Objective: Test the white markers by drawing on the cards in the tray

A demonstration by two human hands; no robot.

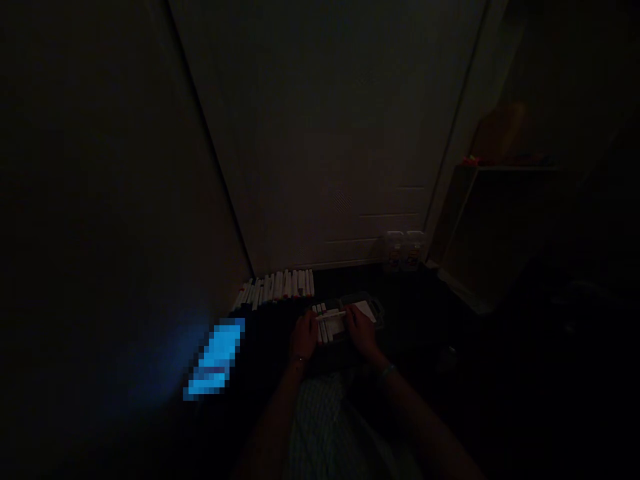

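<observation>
In dim light, a white marker (pixel 330 316) lies crosswise between my two hands. My left hand (pixel 303 336) is closed on its left end, and my right hand (pixel 361 329) has its fingers at the other end. Below it is a clear plastic case (pixel 381 311) with its lid open. Several white markers (pixel 324 333) stand side by side in the left part of the case, partly hidden by my left hand. A white card or sheet (pixel 367 309) shows in the right part, behind my right fingers.
A row of several white markers (pixel 283 285) lies at the back left of the dark table (pixel 410 327). Two clear containers (pixel 413 252) stand against the wall. A glowing blue, pixelated screen (pixel 217 357) is at the left. To the right rises a shelf (pixel 515 168).
</observation>
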